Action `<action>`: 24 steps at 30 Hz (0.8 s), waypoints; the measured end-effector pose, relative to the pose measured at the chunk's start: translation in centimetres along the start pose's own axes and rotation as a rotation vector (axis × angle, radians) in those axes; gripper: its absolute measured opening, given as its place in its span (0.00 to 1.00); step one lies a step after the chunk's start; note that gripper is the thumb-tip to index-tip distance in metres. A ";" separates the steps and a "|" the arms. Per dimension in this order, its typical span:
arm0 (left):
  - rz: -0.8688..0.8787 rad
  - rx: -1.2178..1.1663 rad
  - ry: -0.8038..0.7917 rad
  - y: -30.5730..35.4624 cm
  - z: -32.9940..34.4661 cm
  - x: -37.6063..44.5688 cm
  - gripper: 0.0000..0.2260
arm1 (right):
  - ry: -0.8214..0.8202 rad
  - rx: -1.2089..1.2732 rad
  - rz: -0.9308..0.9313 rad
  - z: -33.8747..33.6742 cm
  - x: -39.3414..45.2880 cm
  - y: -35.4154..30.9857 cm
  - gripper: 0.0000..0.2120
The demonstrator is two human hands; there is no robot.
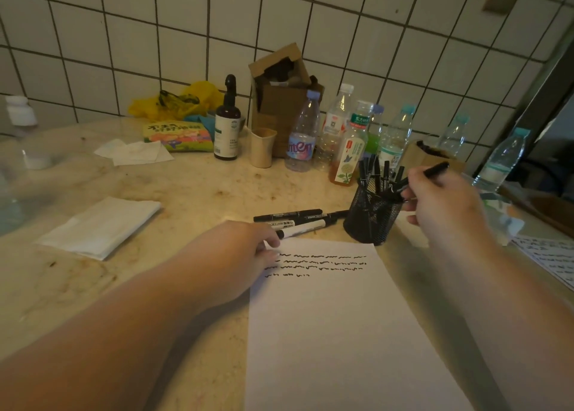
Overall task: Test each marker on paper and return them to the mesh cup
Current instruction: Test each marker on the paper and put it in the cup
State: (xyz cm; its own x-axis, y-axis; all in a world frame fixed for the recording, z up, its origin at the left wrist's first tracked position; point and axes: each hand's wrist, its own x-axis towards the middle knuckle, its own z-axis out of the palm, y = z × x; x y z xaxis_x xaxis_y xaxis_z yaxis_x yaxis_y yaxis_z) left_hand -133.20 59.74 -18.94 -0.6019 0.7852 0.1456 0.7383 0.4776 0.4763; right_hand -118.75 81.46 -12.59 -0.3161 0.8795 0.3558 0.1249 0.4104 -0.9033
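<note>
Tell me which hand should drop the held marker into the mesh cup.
Right. The right hand already grips a black marker and hovers just beside the mesh cup. The left hand lies across the table, fingers on the paper, steadying its top corner.

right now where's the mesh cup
In the head view the mesh cup stands right of centre on the counter, just past the paper's far right corner, below the right hand.

Both forearms are bare, left hand and right hand ungloved.
</note>
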 end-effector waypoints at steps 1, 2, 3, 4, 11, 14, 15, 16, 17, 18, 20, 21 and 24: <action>0.001 -0.001 0.001 0.0 0.0 0.0 0.10 | -0.009 -0.037 -0.011 0.0 0.4 -0.4 0.04; 0.003 0.002 0.001 0.0 -0.1 0.0 0.09 | -0.019 -0.075 -0.026 0.0 0.8 -0.9 0.04; 0.007 0.005 0.001 0.1 -0.1 0.0 0.09 | -0.031 -0.122 -0.038 0.0 1.3 -1.3 0.04; 0.009 0.008 0.002 0.1 -0.1 0.0 0.09 | -0.043 -0.177 -0.044 0.1 1.9 -1.5 0.05; 0.004 0.001 0.012 0.2 -0.2 -0.1 0.09 | -0.014 -0.522 -0.209 1.1 2.5 -2.9 0.18; -0.014 0.015 0.007 0.3 -0.2 0.0 0.09 | -0.107 -0.515 -0.469 2.6 0.0 -2.9 0.11; -0.018 0.025 0.008 0.4 -0.1 0.0 0.10 | -0.231 -0.577 -0.532 3.4 -0.8 -2.7 0.08; -0.022 0.034 0.007 0.4 -0.1 0.1 0.10 | -0.366 -0.675 -0.588 4.4 -1.4 -2.1 0.07; -0.027 0.038 0.006 0.4 -0.1 0.1 0.10 | -0.494 -0.771 -0.630 5.4 -1.7 -1.3 0.08; -0.034 0.039 0.003 0.5 -0.2 0.1 0.10 | -0.590 -0.834 -0.645 6.3 -2.0 -0.4 0.10; -0.042 0.052 0.000 0.5 -0.3 0.1 0.10 | -0.683 -0.870 -0.631 7.8 -2.2 1.5 0.11; -0.037 0.065 -0.001 0.6 -0.4 0.1 0.10 | -0.696 -0.865 -0.609 8.3 -2.3 2.2 0.11; -0.016 0.082 -0.015 0.7 -0.5 0.0 0.09 | -0.684 -0.848 -0.541 8.8 -2.6 3.3 0.07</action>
State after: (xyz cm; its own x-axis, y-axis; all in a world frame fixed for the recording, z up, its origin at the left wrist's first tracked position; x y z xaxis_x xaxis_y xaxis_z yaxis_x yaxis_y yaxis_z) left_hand -132.84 59.93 -18.16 -0.6097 0.7826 0.1257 0.7515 0.5205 0.4053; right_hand -125.79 78.36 -18.59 -0.9167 0.3419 0.2070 0.3174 0.9375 -0.1425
